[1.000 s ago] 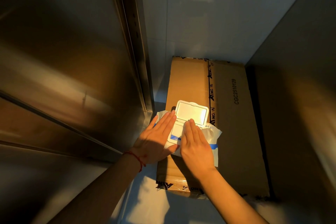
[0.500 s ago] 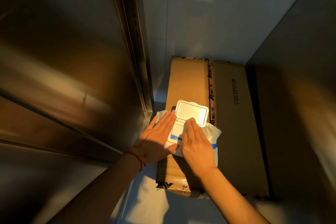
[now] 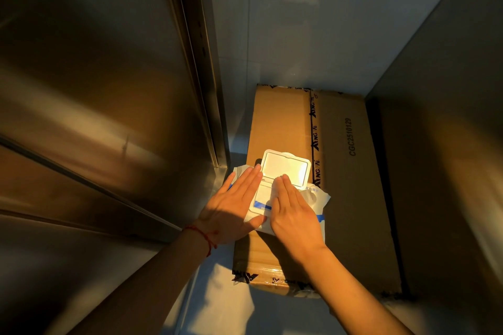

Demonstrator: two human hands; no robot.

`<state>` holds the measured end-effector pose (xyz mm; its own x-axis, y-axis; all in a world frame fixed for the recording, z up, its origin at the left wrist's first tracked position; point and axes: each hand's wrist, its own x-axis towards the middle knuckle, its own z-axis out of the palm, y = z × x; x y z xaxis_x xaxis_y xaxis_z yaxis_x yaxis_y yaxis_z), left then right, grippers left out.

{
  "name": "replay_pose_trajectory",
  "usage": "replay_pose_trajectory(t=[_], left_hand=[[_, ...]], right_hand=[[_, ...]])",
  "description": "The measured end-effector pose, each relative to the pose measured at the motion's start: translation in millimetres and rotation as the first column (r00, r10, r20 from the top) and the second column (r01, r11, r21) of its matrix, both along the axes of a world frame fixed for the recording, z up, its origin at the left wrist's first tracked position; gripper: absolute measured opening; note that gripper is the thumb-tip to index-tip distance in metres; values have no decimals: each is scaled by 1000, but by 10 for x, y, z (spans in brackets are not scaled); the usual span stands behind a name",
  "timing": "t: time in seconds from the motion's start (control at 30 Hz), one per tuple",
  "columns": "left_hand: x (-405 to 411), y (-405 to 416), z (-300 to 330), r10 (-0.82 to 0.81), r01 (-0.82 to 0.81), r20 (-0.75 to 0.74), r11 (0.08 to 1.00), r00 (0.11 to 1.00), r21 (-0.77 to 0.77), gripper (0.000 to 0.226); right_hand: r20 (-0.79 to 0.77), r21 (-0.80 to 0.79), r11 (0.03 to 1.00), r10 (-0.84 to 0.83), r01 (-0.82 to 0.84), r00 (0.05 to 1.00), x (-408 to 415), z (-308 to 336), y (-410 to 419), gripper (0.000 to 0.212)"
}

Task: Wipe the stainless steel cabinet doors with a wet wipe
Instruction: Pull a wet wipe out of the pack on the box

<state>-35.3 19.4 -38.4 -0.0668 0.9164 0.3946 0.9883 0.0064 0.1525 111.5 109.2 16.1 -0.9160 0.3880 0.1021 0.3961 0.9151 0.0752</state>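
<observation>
We are pressing our flat left hand (image 3: 231, 208) and right hand (image 3: 292, 211), fingers straight, on the open wipe pack (image 3: 275, 193) atop the cardboard box (image 3: 353, 198), needing next to pinch out a wipe for the steel cabinet door (image 3: 89, 95).

A narrow back-of-house service or storage corner, seemingly in a commercial kitchen, was lit by low amber light. A tall brushed stainless steel cabinet door (image 3: 89, 95) filled the left side, its vertical metal edge strip (image 3: 201, 68) running down toward the floor. Pale, flat wall panels (image 3: 313, 30) closed the far side, and a plain grey panel (image 3: 446, 117) stood at right. Between them a sealed cardboard shipping box (image 3: 351, 198), bound with printed packing tape and stamped with a stock code, lay on a pale floor (image 3: 245, 310).
</observation>
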Motion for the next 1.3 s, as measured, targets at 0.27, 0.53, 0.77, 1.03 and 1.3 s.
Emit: replay_pose_trajectory(t=[0.27,0.53,0.77,1.03,1.3], left_hand=[[-2,3,-20,15,-14,22,999,1000,-36,71],[3,-2,-33,9,-7,42,999,999,-31,71],[3,-8,-27,7,-7,22,1000,1000,-11,70],[-1,0,-41,5,-5,22,1000,1000,12,69],[1,-2,-79,18,-18,-26,1000,1000,24,68]], right_hand=[[34,-8,999,-52,52,998,-12,11,-14,76],[72,-62,992,-109,114,991,-14,12,-36,80],[49,-55,995,-77,80,996,5,7,-56,81],[134,-93,991,-80,92,988,-67,116,-58,76],[144,-31,998,-52,57,988,-57,121,-54,71]])
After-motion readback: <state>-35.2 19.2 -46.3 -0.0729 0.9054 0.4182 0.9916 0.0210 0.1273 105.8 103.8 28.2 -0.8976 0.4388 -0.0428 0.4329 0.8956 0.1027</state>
